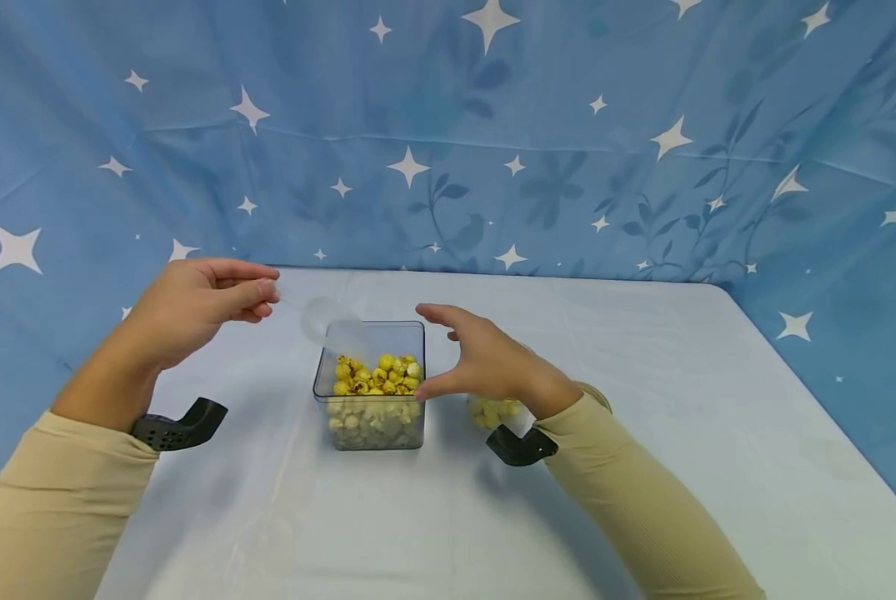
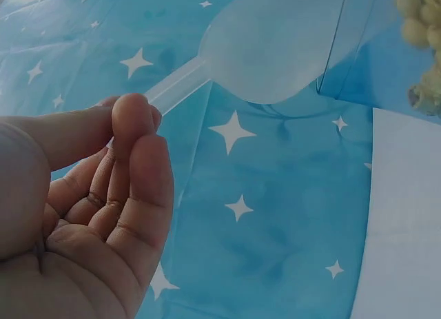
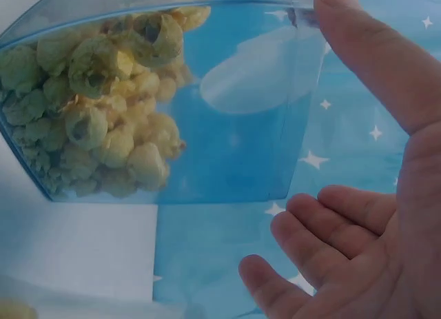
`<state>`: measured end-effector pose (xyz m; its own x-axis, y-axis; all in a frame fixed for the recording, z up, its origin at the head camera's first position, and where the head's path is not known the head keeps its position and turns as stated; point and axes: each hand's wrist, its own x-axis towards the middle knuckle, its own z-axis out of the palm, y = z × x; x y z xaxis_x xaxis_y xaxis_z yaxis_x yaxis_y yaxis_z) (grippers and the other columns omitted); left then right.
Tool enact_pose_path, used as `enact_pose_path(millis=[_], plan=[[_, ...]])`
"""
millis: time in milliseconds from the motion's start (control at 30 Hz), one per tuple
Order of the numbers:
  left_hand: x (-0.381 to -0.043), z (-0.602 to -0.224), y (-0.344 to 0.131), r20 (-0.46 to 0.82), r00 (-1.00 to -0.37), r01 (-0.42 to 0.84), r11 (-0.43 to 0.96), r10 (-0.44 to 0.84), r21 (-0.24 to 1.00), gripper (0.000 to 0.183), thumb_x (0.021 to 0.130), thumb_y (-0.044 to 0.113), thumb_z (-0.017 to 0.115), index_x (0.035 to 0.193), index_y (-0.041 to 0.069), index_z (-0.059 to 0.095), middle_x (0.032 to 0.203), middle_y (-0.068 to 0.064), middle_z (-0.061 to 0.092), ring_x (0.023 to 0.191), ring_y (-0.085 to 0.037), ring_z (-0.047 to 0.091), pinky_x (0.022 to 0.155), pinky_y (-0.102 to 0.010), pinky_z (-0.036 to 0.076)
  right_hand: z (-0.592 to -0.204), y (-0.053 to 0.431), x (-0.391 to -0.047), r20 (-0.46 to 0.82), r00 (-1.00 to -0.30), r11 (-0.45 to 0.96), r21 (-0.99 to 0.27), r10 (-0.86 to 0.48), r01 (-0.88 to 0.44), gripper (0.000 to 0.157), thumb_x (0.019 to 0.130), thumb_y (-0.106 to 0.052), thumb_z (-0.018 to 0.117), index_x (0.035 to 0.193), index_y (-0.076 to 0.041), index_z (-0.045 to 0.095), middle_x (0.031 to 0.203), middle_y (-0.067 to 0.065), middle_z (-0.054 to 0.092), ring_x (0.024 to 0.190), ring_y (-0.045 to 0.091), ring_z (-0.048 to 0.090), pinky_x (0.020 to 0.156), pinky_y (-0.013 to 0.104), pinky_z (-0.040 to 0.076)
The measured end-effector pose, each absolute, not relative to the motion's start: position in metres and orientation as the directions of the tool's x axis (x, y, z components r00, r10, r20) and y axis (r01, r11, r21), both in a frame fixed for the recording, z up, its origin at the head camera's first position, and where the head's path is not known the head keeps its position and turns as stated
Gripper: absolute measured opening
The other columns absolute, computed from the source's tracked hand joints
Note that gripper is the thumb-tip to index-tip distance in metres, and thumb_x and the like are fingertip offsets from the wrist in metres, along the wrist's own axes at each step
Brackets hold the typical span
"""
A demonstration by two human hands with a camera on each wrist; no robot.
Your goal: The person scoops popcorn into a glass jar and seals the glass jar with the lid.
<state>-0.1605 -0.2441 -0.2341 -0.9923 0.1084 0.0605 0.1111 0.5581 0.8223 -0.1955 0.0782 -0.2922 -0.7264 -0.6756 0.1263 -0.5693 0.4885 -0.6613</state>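
Left hand (image 1: 211,304) pinches translucent plastic scoop (image 2: 265,54); right hand (image 1: 485,358), fingers spread beside square clear-plastic popcorn box (image 1: 395,337), part-hides yellow popcorn (image 1: 491,410) beneath.

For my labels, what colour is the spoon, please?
The spoon is translucent whitish, clearest in the left wrist view.

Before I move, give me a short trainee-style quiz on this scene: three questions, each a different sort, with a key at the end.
1. Which hand pinches the spoon?
2. How high does the popcorn stand in the box?
A. Level with the rim
B. Below the rim
C. Heaped above the rim
3. True or false: the right hand has its thumb spread apart from its fingers.

Key:
1. The left hand.
2. B.
3. True.
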Motion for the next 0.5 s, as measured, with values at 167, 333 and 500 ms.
enact_pose_path(millis=[167,333,500], plan=[[-0.16,-0.228,-0.234,0.039,-0.996,0.081,0.659,0.077,0.748,0.049,0.08,0.051,0.058,0.115,0.016,0.059,0.097,-0.003,0.064,0.084,-0.014,0.061,0.083,-0.037,0.044,-0.292,0.073,-0.197,0.09,-0.703,0.496,-0.645,-0.706,-0.581,0.1,0.062,-0.053,0.075,0.141,-0.016,0.025,0.141,-0.007,0.028,0.12,0.02,0.038,0.096,0.034,0.037],[-0.16,-0.227,-0.217,0.053,-0.995,0.101,0.713,0.089,0.694,0.048,0.081,0.053,0.057,0.112,0.018,0.059,0.094,-0.001,0.064,0.083,-0.015,0.059,0.076,-0.036,0.044,-0.294,0.072,-0.198,0.076,-0.69,0.487,-0.654,-0.72,-0.579,0.099,0.064,-0.052,0.075,0.141,-0.015,0.026,0.141,-0.004,0.028,0.121,0.019,0.037,0.097,0.032,0.036],[-0.163,-0.228,-0.202,0.062,-0.988,0.146,0.752,0.139,0.643,0.042,0.085,0.047,0.055,0.111,0.015,0.059,0.09,0.0,0.065,0.08,-0.014,0.059,0.069,-0.034,0.046,-0.295,0.072,-0.197,0.082,-0.693,0.481,-0.662,-0.716,-0.575,0.098,0.064,-0.051,0.076,0.14,-0.015,0.027,0.141,-0.004,0.03,0.121,0.02,0.038,0.097,0.033,0.036]])
